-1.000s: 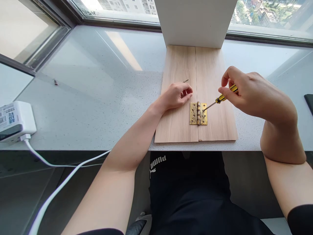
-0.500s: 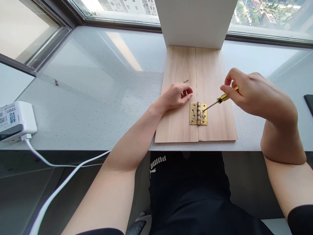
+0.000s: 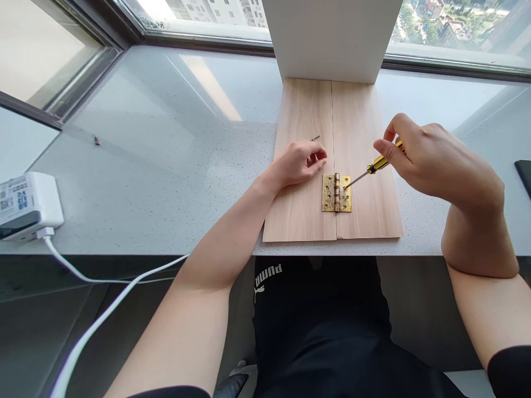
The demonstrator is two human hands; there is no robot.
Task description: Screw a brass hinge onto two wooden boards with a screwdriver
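A brass hinge (image 3: pixel 331 200) lies across the seam between two pale wooden boards (image 3: pixel 369 221). My right hand (image 3: pixel 431 155) is closed on the handle of a yellow and black screwdriver (image 3: pixel 378 163), tilted so that its tip rests on the hinge's right leaf. Just up and left of the hinge, my left hand (image 3: pixel 301 161) rests on the left board with its fingers curled; whether anything is between them is hidden. A small screw (image 3: pixel 316 138) shows above that hand.
A white power adapter (image 3: pixel 39 204) with a white cable (image 3: pixel 120 298) sits at the left. Behind the boards stands a pale column (image 3: pixel 327 38). A dark object (image 3: pixel 524 174) lies at the right edge, and a tiny dark bit (image 3: pixel 97 141) at the left.
The screwdriver handle and the fingers of my right hand have shifted very slightly. My left hand and the hinge stay in place.
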